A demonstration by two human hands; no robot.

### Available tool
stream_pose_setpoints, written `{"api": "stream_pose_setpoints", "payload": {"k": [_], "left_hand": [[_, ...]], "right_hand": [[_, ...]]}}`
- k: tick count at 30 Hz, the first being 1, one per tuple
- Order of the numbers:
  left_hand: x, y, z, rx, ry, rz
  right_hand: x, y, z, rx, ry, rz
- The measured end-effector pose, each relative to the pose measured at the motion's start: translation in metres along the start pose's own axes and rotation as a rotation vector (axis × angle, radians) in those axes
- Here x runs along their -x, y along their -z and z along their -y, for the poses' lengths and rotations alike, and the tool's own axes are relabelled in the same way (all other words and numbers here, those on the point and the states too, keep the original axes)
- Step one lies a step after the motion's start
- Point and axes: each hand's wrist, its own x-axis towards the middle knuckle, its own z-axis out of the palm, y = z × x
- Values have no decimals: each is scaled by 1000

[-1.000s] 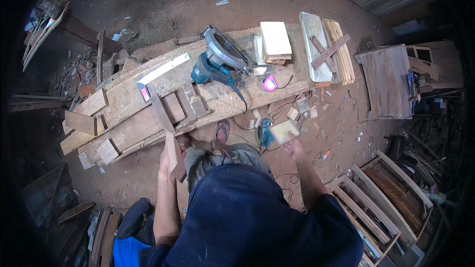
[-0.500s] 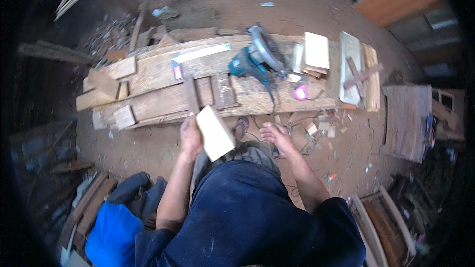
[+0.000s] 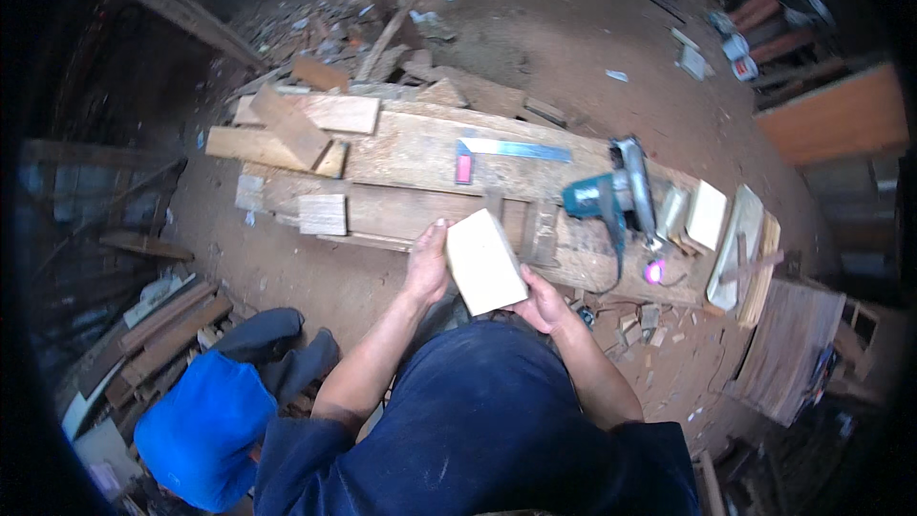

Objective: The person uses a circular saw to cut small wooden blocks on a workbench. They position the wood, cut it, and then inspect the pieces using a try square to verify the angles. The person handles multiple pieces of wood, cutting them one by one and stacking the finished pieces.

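Both of my hands hold a pale wooden block [image 3: 484, 261] in front of my body, above the near edge of the workbench. My left hand [image 3: 428, 263] grips its left side, with the fingers partly hidden behind it. At the lower right corner, my right hand [image 3: 542, 302] is closed on the block. Beyond it, on the bench planks [image 3: 411, 148], lies a try square [image 3: 516, 149] with a metal blade and a pink-marked handle. A teal circular saw [image 3: 611, 193] rests to the right, near a pink round tape measure [image 3: 654, 271].
Wooden offcuts [image 3: 287, 129] are piled at the bench's left end. More pale blocks [image 3: 706, 215] stand at its right. Scraps [image 3: 642, 325] litter the floor below. A person in a blue garment [image 3: 205, 430] is close by at lower left, beside stacked boards [image 3: 172, 334].
My right hand, free and apart before, has come onto the block's right side. The block has come upright between both hands. The view has swung left, so the bench appears farther right.
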Motion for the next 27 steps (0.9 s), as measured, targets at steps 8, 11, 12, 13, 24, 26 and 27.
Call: {"api": "stream_pose_setpoints", "payload": {"k": [8,11,12,13,24,26,27], "left_hand": [[-70,91,-76,-202,-58,-175],[-113,215,-70,-901,-243,-785],[-116,258,-79,-1063,-255,-883],[-119,303,-79,-1229,-264,-985],[-133,387,-146,-534,-183,-635],[-149,373,-163,-530,-102,-636],[-152,368,-167,-528,-60,-634]], "right_hand": [[-104,-85,14,-11,15,28],[-118,-95,15,70,51,-139],[-122,-99,16,83,62,-186],[-124,-105,17,78,67,-224],[-173,-141,13,422,51,-374],[-197,-140,5,592,115,-312],[-209,-137,-1,676,148,-283]]}}
